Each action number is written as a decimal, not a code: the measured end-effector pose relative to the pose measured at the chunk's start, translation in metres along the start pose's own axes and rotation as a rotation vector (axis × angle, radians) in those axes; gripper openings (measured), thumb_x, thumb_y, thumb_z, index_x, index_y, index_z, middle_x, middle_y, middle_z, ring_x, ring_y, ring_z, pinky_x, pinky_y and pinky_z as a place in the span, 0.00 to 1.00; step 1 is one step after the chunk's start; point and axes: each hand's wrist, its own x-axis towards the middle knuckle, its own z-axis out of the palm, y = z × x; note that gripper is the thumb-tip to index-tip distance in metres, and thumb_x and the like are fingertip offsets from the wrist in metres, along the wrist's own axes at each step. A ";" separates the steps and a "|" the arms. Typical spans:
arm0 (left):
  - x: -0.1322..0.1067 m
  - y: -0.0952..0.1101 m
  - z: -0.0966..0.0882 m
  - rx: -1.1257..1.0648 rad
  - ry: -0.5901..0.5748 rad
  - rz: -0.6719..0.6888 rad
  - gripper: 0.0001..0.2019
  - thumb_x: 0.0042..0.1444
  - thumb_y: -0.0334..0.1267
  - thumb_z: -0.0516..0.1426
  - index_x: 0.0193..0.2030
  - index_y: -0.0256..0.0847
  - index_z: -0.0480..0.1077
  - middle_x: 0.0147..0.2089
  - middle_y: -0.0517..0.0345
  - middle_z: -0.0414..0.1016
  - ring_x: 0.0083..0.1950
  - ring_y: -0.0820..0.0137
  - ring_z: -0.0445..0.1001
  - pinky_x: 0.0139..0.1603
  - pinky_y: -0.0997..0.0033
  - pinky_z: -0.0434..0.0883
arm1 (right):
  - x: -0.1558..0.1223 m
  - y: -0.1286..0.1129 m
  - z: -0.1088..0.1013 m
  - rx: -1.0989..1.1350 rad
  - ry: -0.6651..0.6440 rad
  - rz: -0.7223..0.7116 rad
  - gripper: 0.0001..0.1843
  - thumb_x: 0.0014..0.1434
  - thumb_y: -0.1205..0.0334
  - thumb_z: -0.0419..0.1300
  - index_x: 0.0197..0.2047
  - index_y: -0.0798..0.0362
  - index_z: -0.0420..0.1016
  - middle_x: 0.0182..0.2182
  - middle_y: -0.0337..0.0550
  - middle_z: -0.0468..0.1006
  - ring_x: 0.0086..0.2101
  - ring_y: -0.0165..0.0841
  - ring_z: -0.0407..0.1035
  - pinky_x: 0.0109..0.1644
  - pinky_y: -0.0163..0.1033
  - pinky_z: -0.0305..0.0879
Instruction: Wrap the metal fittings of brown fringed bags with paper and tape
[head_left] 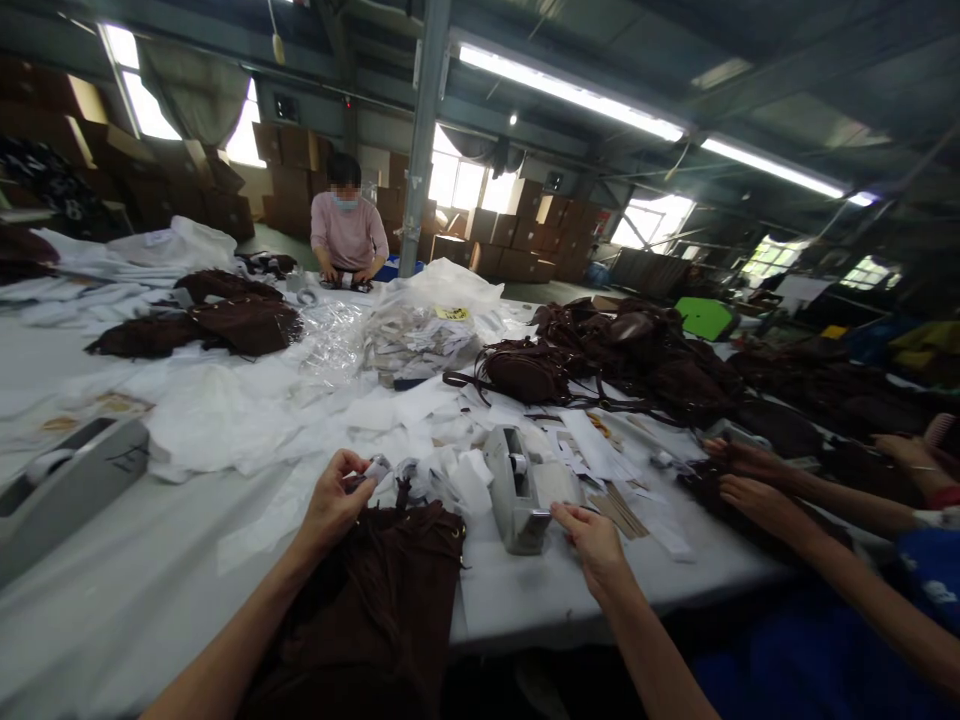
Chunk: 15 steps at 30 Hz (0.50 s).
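A dark brown soft bag [397, 600], with metal eyelets and drawn-up cords at its top, lies at the table's front edge. My left hand [337, 505] is closed at its upper left, pinching a small greyish wrapped piece [377, 468]. Just right of the bag stands a grey tape dispenser [517, 500] with a roll in it. My right hand [596, 548] is at the dispenser's front cutting end, thumb and forefinger pinched together. Whatever is between those fingertips is too small or clear to make out. White tissue pieces [461, 480] lie behind the bag.
Another tape dispenser [82, 480] stands at left. Brown bags [630, 350] are heaped beyond, near a clear plastic sack of scraps [420, 335]. Cardboard strips [619, 510] lie at right. A co-worker's hands [757, 490] handle brown material there; another person [349, 225] works across the table.
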 end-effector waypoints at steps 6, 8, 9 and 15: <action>0.002 0.003 -0.003 -0.068 0.028 -0.029 0.19 0.43 0.42 0.64 0.33 0.42 0.57 0.36 0.66 0.68 0.21 0.81 0.65 0.21 0.79 0.64 | -0.021 0.028 0.009 -0.003 -0.007 -0.037 0.23 0.38 0.41 0.64 0.21 0.56 0.75 0.17 0.43 0.73 0.18 0.32 0.64 0.21 0.36 0.58; 0.004 0.003 -0.004 -0.102 0.039 -0.035 0.20 0.42 0.43 0.65 0.33 0.42 0.57 0.35 0.67 0.69 0.21 0.81 0.65 0.21 0.79 0.64 | -0.020 0.031 0.013 -0.041 0.008 -0.075 0.23 0.40 0.40 0.63 0.21 0.55 0.75 0.17 0.43 0.74 0.19 0.34 0.66 0.22 0.36 0.59; 0.004 0.004 -0.004 -0.119 0.043 -0.039 0.20 0.42 0.43 0.65 0.33 0.42 0.56 0.34 0.67 0.69 0.20 0.81 0.65 0.21 0.79 0.64 | -0.019 0.032 0.014 -0.089 0.027 -0.104 0.22 0.41 0.41 0.62 0.22 0.54 0.75 0.17 0.44 0.75 0.20 0.35 0.67 0.23 0.37 0.60; 0.009 0.007 -0.007 -0.212 0.072 -0.017 0.21 0.42 0.44 0.64 0.34 0.42 0.55 0.32 0.69 0.68 0.18 0.82 0.64 0.18 0.80 0.62 | -0.013 0.055 -0.001 -0.418 0.141 -0.254 0.19 0.41 0.43 0.57 0.20 0.50 0.77 0.20 0.48 0.79 0.25 0.47 0.73 0.28 0.45 0.64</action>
